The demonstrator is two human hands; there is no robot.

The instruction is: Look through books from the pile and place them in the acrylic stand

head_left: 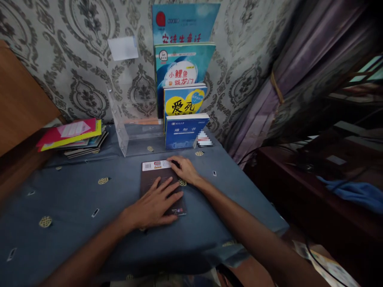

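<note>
The book (151,177) toward the table's (74,199) right edge looks light; left hand (154,201) spread flat; right hand (187,171), grip unclear, at a handy corner.

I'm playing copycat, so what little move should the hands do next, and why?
Maybe the right hand could gently lift the dark book by its far right corner: that hand is right there, and the book lies flat, with the left hand spread across it.
</note>
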